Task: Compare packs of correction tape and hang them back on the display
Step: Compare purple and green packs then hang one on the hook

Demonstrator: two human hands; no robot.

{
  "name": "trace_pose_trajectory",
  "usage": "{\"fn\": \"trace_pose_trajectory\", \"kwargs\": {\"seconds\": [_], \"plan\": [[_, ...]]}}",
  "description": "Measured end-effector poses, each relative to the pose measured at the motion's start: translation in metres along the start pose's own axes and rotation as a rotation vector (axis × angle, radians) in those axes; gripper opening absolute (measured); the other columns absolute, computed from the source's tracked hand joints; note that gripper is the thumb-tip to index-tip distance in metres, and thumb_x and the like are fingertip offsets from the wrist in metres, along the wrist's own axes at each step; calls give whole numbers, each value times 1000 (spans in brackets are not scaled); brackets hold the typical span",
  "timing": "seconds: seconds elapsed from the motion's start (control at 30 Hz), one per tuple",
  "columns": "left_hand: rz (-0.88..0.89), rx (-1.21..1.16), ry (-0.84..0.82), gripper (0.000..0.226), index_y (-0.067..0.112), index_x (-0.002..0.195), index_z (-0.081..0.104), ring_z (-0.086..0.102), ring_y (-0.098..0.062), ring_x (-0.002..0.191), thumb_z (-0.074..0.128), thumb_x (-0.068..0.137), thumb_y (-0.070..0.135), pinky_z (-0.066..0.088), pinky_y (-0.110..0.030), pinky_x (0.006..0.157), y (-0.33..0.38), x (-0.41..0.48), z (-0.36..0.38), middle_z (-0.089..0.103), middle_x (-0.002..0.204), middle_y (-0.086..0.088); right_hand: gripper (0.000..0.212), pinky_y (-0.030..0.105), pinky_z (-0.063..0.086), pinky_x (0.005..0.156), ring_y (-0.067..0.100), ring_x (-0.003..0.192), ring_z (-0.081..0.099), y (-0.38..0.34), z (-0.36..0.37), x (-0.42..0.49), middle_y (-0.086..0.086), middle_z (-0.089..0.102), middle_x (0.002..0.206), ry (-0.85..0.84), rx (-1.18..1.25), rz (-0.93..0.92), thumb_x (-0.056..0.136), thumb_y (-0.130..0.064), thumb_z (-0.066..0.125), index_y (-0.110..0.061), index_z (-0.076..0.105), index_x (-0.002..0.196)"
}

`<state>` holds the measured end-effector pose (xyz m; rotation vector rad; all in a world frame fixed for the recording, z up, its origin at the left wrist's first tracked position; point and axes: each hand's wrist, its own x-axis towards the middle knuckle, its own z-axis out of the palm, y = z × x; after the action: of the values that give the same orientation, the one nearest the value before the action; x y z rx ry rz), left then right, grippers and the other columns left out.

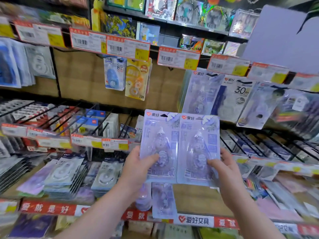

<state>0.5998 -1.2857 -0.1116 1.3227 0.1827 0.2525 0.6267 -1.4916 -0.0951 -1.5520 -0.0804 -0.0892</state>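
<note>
Two matching lilac blister packs of correction tape are held up side by side in front of the display. My left hand (138,167) grips the lower left of the left pack (159,135), thumb across its front. My right hand (224,171) grips the lower right of the right pack (198,140) the same way. Both packs are upright, edges touching or slightly overlapping. More lilac packs of the same brand hang on a hook (200,94) up and to the right. Another lilac pack (163,200) lies below my hands.
Pegboard hooks with price tags (127,48) run across the upper row, holding a blue pack (114,73) and a yellow pack (137,78). A white 30m pack (236,99) hangs at right. Black wire dividers (89,118) and stacked packs (65,175) fill the lower shelves.
</note>
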Motion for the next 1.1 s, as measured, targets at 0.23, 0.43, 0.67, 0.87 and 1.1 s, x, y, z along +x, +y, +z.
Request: {"fn": "trace_pose_trajectory", "kwargs": {"seconds": [0.23, 0.43, 0.67, 0.87, 1.1], "plan": [[79, 21, -1, 18, 12, 103, 65, 69, -25, 89, 65, 86, 8, 54, -41, 79, 17, 22, 25, 73, 96, -9, 42, 46, 51, 76, 26, 79, 63, -29, -12, 41, -1, 72, 89, 37, 58, -113, 65, -19, 58, -25, 60, 106], [154, -17, 9, 11, 9, 97, 64, 67, -22, 80, 62, 87, 4, 52, -37, 74, 28, 38, 38, 72, 91, -10, 30, 27, 51, 58, 10, 68, 67, -57, -17, 71, -4, 70, 89, -5, 45, -218, 88, 1, 54, -19, 57, 111], [188, -9, 29, 21, 4, 109, 61, 67, -25, 86, 60, 88, 4, 53, -40, 77, 34, 45, 41, 70, 101, -15, 45, 40, 51, 71, 25, 83, 65, -60, -13, 95, 7, 69, 98, 17, 64, -213, 76, -13, 60, -17, 55, 121], [165, -10, 96, 14, 9, 101, 61, 66, -34, 92, 60, 89, 3, 50, -50, 86, 35, 49, 41, 69, 103, -18, 33, 23, 50, 53, 8, 65, 65, -57, -12, 113, -2, 68, 89, 1, 58, -172, 90, -3, 51, -19, 56, 118], [174, -27, 115, 13, 14, 99, 61, 67, -24, 85, 61, 89, 5, 53, -41, 77, 37, 49, 43, 70, 98, -10, 37, 23, 50, 63, 13, 84, 65, -54, -8, 137, 0, 67, 105, 17, -63, -216, 89, -10, 58, -22, 53, 123]]}}
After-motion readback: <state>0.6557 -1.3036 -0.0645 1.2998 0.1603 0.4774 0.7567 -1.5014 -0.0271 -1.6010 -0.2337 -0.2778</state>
